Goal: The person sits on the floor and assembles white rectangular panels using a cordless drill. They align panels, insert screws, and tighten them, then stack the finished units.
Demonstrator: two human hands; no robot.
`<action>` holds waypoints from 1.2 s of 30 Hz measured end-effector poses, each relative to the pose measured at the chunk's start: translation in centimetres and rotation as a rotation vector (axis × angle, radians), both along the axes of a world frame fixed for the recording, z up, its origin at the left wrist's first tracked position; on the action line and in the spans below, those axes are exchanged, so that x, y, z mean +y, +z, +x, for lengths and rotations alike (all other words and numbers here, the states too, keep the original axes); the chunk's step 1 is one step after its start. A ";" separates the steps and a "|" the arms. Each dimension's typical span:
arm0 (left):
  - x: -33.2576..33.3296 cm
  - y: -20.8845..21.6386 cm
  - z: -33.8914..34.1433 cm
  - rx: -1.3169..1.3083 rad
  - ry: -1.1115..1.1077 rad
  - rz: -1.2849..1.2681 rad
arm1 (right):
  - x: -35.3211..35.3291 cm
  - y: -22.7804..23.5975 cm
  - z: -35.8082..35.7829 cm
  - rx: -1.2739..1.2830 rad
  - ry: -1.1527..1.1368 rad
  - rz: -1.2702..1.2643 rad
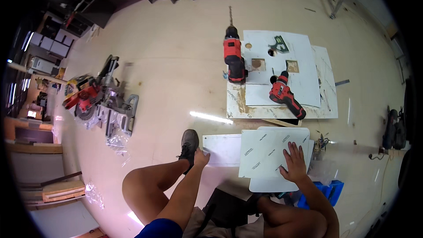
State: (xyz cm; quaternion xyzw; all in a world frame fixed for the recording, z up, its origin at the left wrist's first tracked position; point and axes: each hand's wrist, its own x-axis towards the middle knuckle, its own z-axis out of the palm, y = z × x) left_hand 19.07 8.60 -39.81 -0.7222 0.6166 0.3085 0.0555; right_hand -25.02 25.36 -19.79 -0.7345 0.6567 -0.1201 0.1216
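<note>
My left hand (202, 157) is closed on the left end of a long white board (222, 150) lying low in front of me. The board's right part runs under a pale panel (262, 154) covered in printed film. On that panel my right hand (294, 164) lies flat, fingers spread, near its right side. Another white panel with rounded corners (269, 185) shows beneath, past the film-covered panel's near and far edges. How the stacked pieces are supported is hidden.
Ahead, a cut white sheet (304, 92) on a larger board carries a red-black drill with a long bit (232, 55), a smaller drill (286, 94) and a green square (279, 44). A miter saw (103, 101) stands left. A blue case (324, 193) sits by my right arm.
</note>
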 end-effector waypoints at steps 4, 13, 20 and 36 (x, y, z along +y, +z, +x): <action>-0.4 -3.6 0.8 0.072 0.061 0.080 | -0.7 0.8 0.1 -0.008 -0.019 0.067; -0.5 -4.5 -3.3 -0.153 0.229 0.023 | -0.8 0.5 0.0 -0.003 -0.055 0.063; -2.9 -3.5 -1.4 -0.007 0.129 -0.084 | -1.2 1.1 0.1 0.015 -0.040 0.056; 4.6 14.1 -14.0 1.038 0.002 0.071 | -2.1 0.5 0.3 -0.146 -0.106 -0.072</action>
